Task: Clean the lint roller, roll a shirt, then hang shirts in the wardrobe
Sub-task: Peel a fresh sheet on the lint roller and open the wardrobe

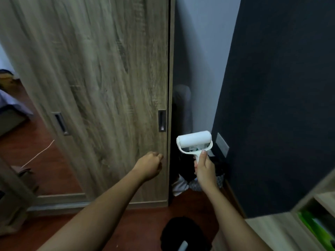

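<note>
Wardrobe door [101,78] fills the view, shut to its right edge. Left hand [149,164] sits low at that edge, fingers curled tight; blur hides whether they pinch anything. Right hand [205,171], just right of the door, grips the lint roller [194,141] by its stem, drum up. Best move: hook fingertips in the recessed handle [162,121] above and slide steadily, roller kept off the door.

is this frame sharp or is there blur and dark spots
Head view: motion blur smears the wardrobe door and the shelf; the lint roller in the right hand is fairly crisp; the gap beside the door is dim.
</note>
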